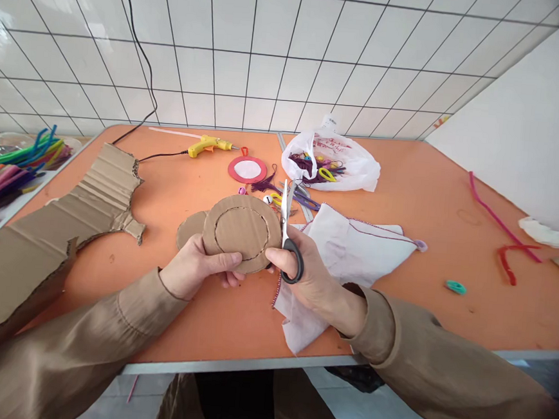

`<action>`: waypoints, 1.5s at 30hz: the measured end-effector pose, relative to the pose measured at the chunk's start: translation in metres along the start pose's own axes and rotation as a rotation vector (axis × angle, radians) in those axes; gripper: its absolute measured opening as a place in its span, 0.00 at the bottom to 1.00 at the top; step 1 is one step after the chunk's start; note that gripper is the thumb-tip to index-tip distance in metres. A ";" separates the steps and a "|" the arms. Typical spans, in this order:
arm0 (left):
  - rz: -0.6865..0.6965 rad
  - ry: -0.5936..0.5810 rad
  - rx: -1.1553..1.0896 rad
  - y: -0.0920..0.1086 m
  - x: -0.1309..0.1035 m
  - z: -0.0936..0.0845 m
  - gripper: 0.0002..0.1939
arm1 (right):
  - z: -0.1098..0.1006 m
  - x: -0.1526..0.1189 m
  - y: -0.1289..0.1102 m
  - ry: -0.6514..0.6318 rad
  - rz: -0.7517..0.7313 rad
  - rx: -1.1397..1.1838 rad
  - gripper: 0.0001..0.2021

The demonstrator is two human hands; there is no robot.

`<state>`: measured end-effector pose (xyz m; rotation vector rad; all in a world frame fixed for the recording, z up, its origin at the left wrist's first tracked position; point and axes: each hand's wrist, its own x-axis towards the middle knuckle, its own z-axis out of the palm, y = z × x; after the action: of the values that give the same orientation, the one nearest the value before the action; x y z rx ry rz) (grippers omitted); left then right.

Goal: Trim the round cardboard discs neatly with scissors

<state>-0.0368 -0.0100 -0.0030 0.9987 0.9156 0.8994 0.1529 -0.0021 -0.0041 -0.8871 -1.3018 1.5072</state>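
A round piece of cardboard (242, 226), with a smaller dashed circle marked or cut inside its edge, is held up over the table. My left hand (202, 267) grips it at the lower left, thumb on its face. My right hand (306, 266) holds scissors (286, 216) with black handles, blades pointing up beside the disc's right edge; the right thumb also rests against the cardboard. Behind the disc on the left, another rounded cardboard piece (189, 228) lies partly hidden. Under my right hand spreads a white cloth (354, 247) with dark red stitched edges.
A large torn cardboard sheet (66, 218) covers the left side. Farther back lie a yellow glue gun (209, 146) with its cord, a red-rimmed round piece (247, 169) and a white plastic bag (355, 167) of threads. Pipe cleaners (16, 163) are piled at far left.
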 end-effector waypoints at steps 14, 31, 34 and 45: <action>0.341 0.712 1.014 0.036 -0.004 -0.042 0.14 | -0.005 0.010 -0.006 0.246 -0.017 0.208 0.12; 0.128 0.539 1.479 0.015 0.005 -0.039 0.37 | -0.005 0.004 -0.002 0.161 0.011 0.060 0.08; 0.198 0.629 1.246 0.018 0.004 -0.039 0.37 | -0.006 0.006 0.000 0.175 0.034 0.072 0.09; 0.296 0.757 0.301 0.024 0.002 -0.046 0.13 | 0.005 -0.004 -0.011 -0.058 0.035 -0.121 0.11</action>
<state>-0.0834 0.0115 0.0073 1.0780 1.5999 1.4678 0.1519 -0.0075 0.0068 -0.9539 -1.4394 1.5033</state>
